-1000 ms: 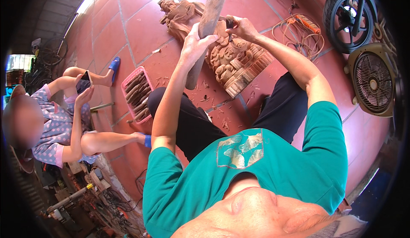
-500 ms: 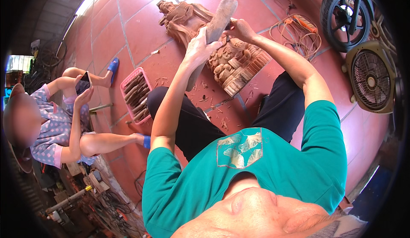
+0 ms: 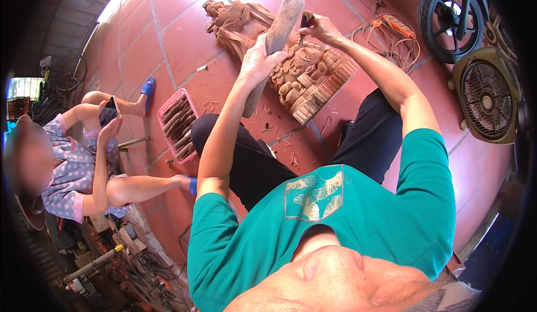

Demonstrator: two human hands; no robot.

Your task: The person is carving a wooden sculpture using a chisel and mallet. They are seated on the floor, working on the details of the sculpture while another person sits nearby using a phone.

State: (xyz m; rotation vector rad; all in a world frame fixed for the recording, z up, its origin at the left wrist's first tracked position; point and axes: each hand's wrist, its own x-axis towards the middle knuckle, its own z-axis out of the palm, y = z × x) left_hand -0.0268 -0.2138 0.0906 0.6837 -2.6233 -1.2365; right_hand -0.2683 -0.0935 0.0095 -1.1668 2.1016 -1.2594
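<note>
A reddish-brown carved wooden sculpture [image 3: 306,82] lies on the tiled floor in front of my bent legs, with layered relief. My left hand [image 3: 257,63] is wrapped round a long, worn, flat wooden mallet [image 3: 285,22], slanting across the sculpture's near-left side. Just right of the mallet's upper end, my right hand [image 3: 324,30] pinches a slim carving chisel [image 3: 302,40]. The chisel's dark handle points up and its blade points down at the carving. I cannot tell whether its tip touches the wood.
A pink basket [image 3: 163,112] of wooden-handled tools stands left of my knee. Wood chips [image 3: 293,158] litter the tiles. A seated person [image 3: 84,166] holds a phone at the left. Orange power strip [image 3: 398,26] with tangled cord, motorbike wheel [image 3: 429,21] and box fan [image 3: 488,100] stand to the right.
My right hand has shifted slightly up and right, away from the mallet, and the chisel now shows upright in it. My left hand and the mallet have tilted a little left.
</note>
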